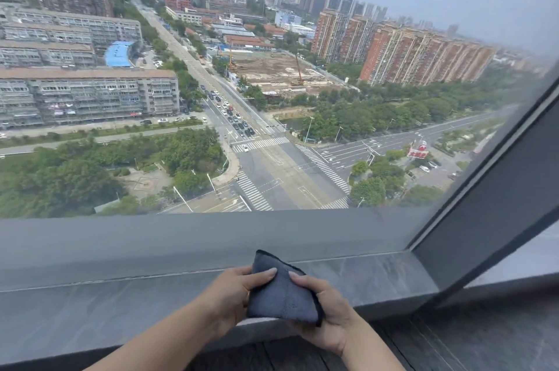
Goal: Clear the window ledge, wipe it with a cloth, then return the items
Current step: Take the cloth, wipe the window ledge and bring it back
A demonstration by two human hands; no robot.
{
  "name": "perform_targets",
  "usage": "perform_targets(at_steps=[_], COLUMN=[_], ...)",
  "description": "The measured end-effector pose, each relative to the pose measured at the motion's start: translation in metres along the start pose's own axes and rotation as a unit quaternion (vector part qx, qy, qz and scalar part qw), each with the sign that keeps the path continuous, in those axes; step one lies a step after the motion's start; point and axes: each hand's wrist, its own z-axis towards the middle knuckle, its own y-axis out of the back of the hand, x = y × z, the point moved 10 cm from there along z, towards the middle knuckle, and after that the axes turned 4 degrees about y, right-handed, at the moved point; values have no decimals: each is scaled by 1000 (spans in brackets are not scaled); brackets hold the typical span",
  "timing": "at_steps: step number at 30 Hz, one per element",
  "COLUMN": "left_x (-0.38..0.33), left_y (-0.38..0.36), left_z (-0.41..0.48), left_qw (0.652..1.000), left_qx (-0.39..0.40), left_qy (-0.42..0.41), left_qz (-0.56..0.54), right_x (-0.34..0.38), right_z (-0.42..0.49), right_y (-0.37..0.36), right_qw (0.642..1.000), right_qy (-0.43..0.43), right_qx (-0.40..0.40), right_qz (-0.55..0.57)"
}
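Both hands on the cloth (pixel 281 295): left hand (pixel 233 295) pinches its left side, thumb on top, fingers under; right hand (pixel 320 310) cups the right side, thumb on top, fingers curled beneath. Cloth held over the near edge of the ledge (pixel 121 310), toward its right end, not yet laid flat. Folded to a thick wedge, point toward the glass; dark blue-grey, napped, black bound hem, centre seam. Ledge runs left to right below, smooth grey stone, faintly veined; its longer stretch lies to my left. Judgement: wiping step, likely sweeping leftward.
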Motion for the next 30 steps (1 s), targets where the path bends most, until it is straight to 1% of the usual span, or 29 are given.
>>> perform_targets(at_steps=[3,7,10,12,13,14,15,16,17,18,19,20,21,22,25,26,27,30], left_x=[20,35,35,29,26,25,24,25,27,31,36,41,47,53,65,68,70,70], left_y=[-41,-93,-129,-151,-163,-172,-180,-187,-192,-195,-198,-199,-200,-199,-194,-191,-188,-183], left_z=[37,83,115,134,141,147,153,158,162,165,168,169,170,170,170,169,169,169], left_qw=[999,997,994,992,990,988,985,981,978,976,974,973,973,974,974,974,975,978], left_qx=[-24,-44,-52,-53,-52,-51,-52,-52,-50,-45,-42,-40,-38,-38,-41,-43,-47,-58], left_qy=[17,32,39,31,27,23,18,14,13,15,19,24,30,36,39,40,40,30], left_qz=[31,58,84,111,125,142,162,185,203,215,221,225,225,222,221,217,212,199], right_x=[15,46,83,110,126,144,164,186,207,223,232,234,230,222,185,175,170,172], right_z=[-7,-17,-27,-30,-32,-37,-45,-59,-74,-85,-91,-92,-88,-78,-38,-31,-27,-23], right_y=[50,112,148,175,193,214,237,251,259,259,260,264,272,280,294,294,295,293], right_qw=[997,990,987,977,966,944,912,864,796,728,676,646,636,635,641,637,623,537], right_qy=[21,44,62,85,107,142,181,216,245,274,302,325,331,323,274,267,264,265], right_qx=[-37,-103,-139,-194,-236,-292,-353,-415,-469,-499,-513,-517,-519,-517,-472,-459,-454,-438], right_qz=[60,89,56,18,-12,-51,-104,-187,-293,-381,-435,-457,-465,-474,-540,-559,-579,-670])
